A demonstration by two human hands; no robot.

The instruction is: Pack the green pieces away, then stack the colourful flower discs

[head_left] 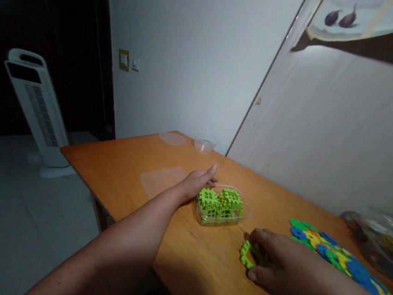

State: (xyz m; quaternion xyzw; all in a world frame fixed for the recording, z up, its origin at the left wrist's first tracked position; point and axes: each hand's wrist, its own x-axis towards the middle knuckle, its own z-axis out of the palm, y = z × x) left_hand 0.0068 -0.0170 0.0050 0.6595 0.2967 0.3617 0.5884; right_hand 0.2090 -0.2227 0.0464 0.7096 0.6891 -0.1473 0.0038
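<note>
One lime piece (244, 255) clamped in right hand (271, 256), left hand (198, 183) loose beside clear box (246, 213)

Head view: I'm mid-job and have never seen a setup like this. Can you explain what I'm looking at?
There is no machine here: these are a person's two bare hands, seen from a camera worn on the head, looking forward and down. This single picture is the only view.

The left hand is at the left side of a clear container, thumb raised. Inside are bright green lattice pieces. The right hand has its fingers and thumb around a green toothed piece, partly hidden.

On the wooden table there are also a flat clear sheet, perhaps a lid, a small clear tub near the wall, and a spread of multicoloured pieces beyond the right hand.
</note>
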